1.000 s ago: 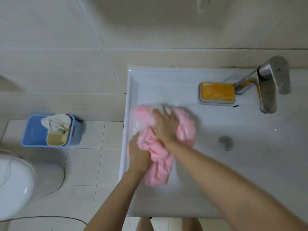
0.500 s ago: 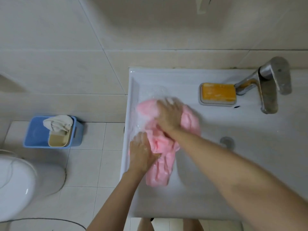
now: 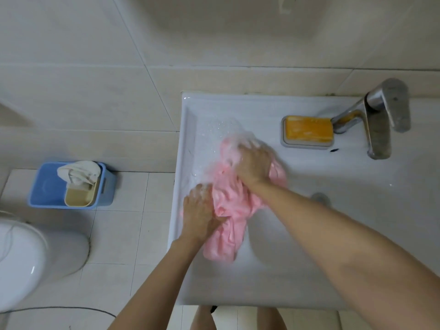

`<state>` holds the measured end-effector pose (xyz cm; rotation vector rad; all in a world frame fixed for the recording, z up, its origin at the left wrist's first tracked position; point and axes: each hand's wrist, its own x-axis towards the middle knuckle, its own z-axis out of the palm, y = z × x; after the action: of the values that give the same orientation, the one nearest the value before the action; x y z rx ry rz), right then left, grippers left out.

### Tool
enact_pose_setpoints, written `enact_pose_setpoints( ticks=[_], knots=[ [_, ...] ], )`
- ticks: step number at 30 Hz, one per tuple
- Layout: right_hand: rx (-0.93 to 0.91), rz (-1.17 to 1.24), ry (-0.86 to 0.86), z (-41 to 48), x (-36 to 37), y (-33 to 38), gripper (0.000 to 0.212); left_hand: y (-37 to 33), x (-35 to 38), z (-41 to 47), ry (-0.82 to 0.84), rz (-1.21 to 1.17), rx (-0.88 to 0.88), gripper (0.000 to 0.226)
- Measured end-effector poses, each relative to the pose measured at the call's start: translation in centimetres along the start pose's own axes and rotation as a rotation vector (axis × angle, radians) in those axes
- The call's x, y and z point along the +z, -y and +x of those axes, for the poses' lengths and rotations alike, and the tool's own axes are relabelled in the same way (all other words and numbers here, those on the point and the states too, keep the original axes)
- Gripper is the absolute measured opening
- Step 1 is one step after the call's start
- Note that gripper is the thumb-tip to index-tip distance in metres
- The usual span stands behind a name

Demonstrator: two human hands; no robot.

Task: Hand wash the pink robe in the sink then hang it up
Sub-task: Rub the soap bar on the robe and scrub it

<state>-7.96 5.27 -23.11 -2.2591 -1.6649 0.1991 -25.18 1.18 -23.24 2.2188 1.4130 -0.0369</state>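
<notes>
The white sink (image 3: 262,282) before me carries the sudsy pink robe (image 3: 228,234), bunched at its left side. On its far ledge a grey soap dish (image 3: 307,145) holds an orange soap bar (image 3: 308,128), just left of the metal tap (image 3: 378,129). Left of the sink, the tiled floor (image 3: 133,234) bears a blue bin (image 3: 47,186) and a white toilet (image 3: 23,258).

On the right hand (image 3: 253,163) the fingertips are blurred and sunk in suds, so their curl cannot be told; it and the left hand (image 3: 200,213) cover much of the pink robe (image 3: 228,210); the right forearm (image 3: 333,229) hides part of the drain (image 3: 320,198); the toilet (image 3: 28,258) is cut by the left edge, the sink (image 3: 188,139) by the right; a dark speck (image 3: 334,150) beside the soap dish (image 3: 284,139) is too small to name.
</notes>
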Motion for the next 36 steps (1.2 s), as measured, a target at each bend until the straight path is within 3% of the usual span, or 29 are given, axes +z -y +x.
enact_pose_setpoints(
  ticks=[3,5,8,11,12,14,17,20,21,23,24,25,27,28,30,32,34,35,36],
  knots=[
    [0.335,0.204,-0.071,2.8,-1.9,-0.8,0.04,-0.1,-0.3,0.2,-0.096,-0.046,-0.034,0.081],
    [0.254,0.274,-0.034,-1.4,-3.5,1.1,0.049,-0.2,-0.1,0.0,-0.062,-0.082,-0.024,0.072],
    [-0.08,0.199,0.006,-8.5,-1.4,3.2,0.04,1.0,0.7,-0.5,-0.019,-0.095,-0.022,0.051],
    [-0.03,0.187,0.115,-8.6,1.0,2.6,0.037,1.7,1.9,-0.3,-0.105,-0.086,-0.007,0.043],
    [-0.021,0.147,0.029,-6.8,1.1,2.5,0.034,1.5,2.0,-0.1,-0.148,-0.046,0.004,0.04],
    [0.027,0.034,-0.027,-1.5,0.1,1.9,0.028,0.0,0.7,-0.3,-0.149,-0.028,0.042,0.05],
    [0.175,-0.031,0.122,1.9,-1.5,1.4,0.04,-0.6,0.1,-0.5,-0.184,-0.052,0.035,0.066],
    [0.139,-0.044,0.091,-3.8,-2.8,3.0,0.038,-0.8,-0.2,-0.4,-0.197,-0.123,0.011,0.022],
    [0.169,0.006,0.184,-6.9,-3.3,4.1,0.042,0.0,1.2,0.0,-0.137,-0.101,-0.049,0.013],
    [0.259,0.17,0.266,-8.2,-3.5,3.3,0.086,1.7,3.8,0.2,-0.042,-0.108,-0.174,0.031],
    [0.321,0.158,0.144,-6.2,-3.0,2.6,0.053,2.2,4.4,0.1,-0.006,-0.119,-0.184,0.044],
    [0.343,0.176,0.284,-3.5,-3.5,2.6,0.036,2.1,4.3,0.1,-0.049,-0.117,-0.141,0.048],
    [0.207,-0.011,0.139,1.1,-2.9,0.5,0.033,1.0,2.7,-0.4,-0.122,-0.121,-0.041,0.045],
    [0.258,-0.062,0.022,1.5,-2.5,0.4,0.037,0.2,1.6,-0.7,-0.185,-0.122,0.014,0.055],
    [0.406,0.126,-0.066,4.3,-2.4,0.2,0.043,-0.9,-0.1,-0.9,-0.238,-0.119,0.012,0.07],
    [0.339,0.316,-0.035,2.2,-3.2,1.7,0.051,-0.4,1.3,-1.0,-0.102,-0.125,-0.015,0.061],
    [0.082,0.267,0.155,-2.9,-1.6,3.2,0.051,1.4,3.8,-0.2,-0.121,-0.12,-0.065,0.037],
    [0.01,0.153,0.246,-5.9,-0.9,3.5,0.046,2.3,5.3,0.3,-0.1,-0.175,-0.075,0.034],
    [0.01,0.083,0.226,-7.6,-0.1,3.6,0.041,2.7,5.8,0.5,-0.11,-0.178,-0.039,0.035]
  ],
)
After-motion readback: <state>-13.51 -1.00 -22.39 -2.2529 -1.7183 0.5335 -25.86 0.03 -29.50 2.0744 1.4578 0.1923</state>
